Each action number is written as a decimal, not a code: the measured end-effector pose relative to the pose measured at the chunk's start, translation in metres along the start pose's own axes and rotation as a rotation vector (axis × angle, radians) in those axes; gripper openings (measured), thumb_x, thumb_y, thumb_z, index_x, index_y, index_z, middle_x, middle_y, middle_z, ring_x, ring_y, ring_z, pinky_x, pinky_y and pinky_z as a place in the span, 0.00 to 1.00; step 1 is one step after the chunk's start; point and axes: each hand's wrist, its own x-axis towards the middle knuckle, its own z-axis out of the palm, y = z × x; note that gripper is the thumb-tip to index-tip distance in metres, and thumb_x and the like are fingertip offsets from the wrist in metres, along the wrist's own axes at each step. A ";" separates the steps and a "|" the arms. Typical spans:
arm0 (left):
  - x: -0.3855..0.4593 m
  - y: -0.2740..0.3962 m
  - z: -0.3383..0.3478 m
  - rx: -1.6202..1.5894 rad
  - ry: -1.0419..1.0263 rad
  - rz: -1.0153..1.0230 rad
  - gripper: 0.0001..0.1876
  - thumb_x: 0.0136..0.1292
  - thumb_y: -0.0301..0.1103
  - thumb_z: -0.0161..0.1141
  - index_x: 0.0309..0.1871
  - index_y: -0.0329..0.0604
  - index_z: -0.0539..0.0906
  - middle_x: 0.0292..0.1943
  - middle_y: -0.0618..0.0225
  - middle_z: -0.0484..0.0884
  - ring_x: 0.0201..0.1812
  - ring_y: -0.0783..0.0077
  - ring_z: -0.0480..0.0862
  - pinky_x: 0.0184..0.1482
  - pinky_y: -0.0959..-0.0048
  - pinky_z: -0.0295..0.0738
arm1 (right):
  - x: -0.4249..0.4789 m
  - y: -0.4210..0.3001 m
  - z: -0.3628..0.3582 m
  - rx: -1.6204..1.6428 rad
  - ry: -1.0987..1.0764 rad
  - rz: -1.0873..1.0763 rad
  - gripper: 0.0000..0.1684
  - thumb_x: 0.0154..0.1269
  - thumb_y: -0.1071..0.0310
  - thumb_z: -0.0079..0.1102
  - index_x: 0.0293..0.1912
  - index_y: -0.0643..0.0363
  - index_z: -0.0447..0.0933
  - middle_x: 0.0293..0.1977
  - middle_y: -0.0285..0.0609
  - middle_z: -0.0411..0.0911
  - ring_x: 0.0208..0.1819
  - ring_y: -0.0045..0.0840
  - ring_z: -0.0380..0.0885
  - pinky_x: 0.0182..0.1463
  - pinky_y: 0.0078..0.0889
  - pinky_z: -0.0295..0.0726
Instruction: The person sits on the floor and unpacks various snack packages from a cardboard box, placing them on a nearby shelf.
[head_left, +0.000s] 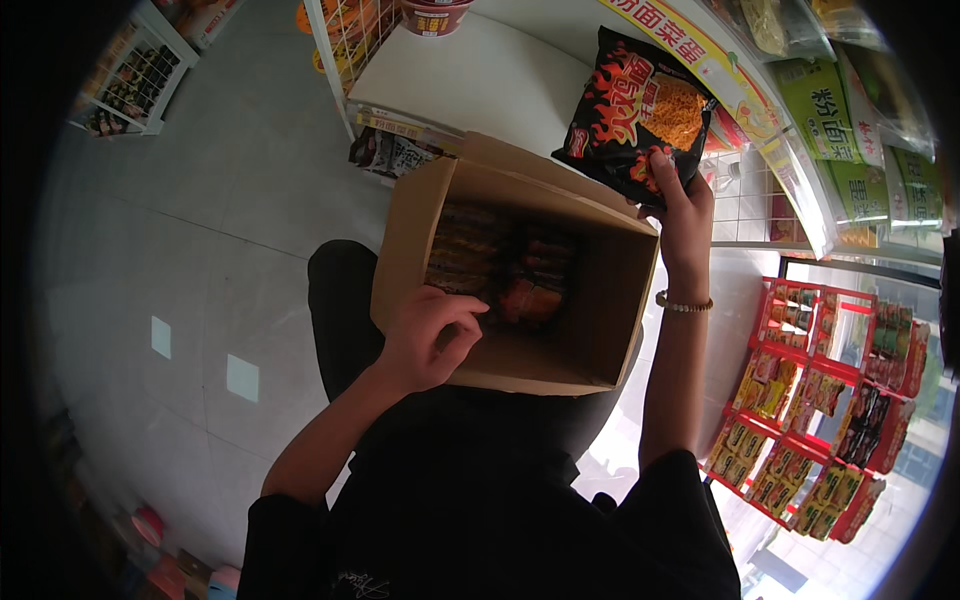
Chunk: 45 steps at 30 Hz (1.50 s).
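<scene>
My right hand (682, 214) grips the lower edge of a black instant noodle packet (637, 112), thumb on its printed front. The packet is raised in front of a white shelf and bears flames, writing and a picture of noodles. An open cardboard box (412, 240) rests on my lap. Inside, stacked packets (465, 247) fill the left part, with more dark and red packets (531, 300) beside them, dim in shadow. My left hand (431, 337) is at the box's near left corner, fingers loosely curled and apart, with nothing visible in them.
The white shelf (480, 67) lies beyond the box, with a dark red instant noodle tub (435, 16) at its back. Dark packets (390, 154) sit below its edge. A red rack (810, 405) of packaged food stands at right. A white wire basket (139, 75) is far left.
</scene>
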 end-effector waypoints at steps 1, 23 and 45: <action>-0.001 0.000 -0.001 0.026 0.004 0.001 0.16 0.59 0.27 0.59 0.52 0.41 0.82 0.32 0.70 0.90 0.33 0.67 0.86 0.52 0.67 0.73 | 0.022 -0.005 0.014 -0.021 0.021 0.021 0.21 0.72 0.54 0.68 0.51 0.62 0.81 0.39 0.37 0.86 0.37 0.17 0.84 0.32 0.22 0.81; 0.005 -0.011 -0.004 -0.003 -0.085 0.022 0.16 0.53 0.34 0.72 0.46 0.46 0.87 0.33 0.72 0.88 0.32 0.71 0.87 0.48 0.67 0.80 | 0.332 0.209 0.100 -0.024 0.522 0.342 0.24 0.56 0.53 0.79 0.31 0.67 0.82 0.22 0.44 0.82 0.23 0.32 0.83 0.26 0.36 0.82; 0.013 -0.004 -0.001 0.101 -0.065 0.027 0.14 0.49 0.23 0.69 0.40 0.46 0.87 0.26 0.73 0.84 0.29 0.71 0.85 0.45 0.70 0.79 | 0.326 0.157 0.129 -0.980 0.136 -0.072 0.58 0.58 0.53 0.66 0.81 0.45 0.44 0.75 0.62 0.58 0.65 0.60 0.73 0.67 0.48 0.77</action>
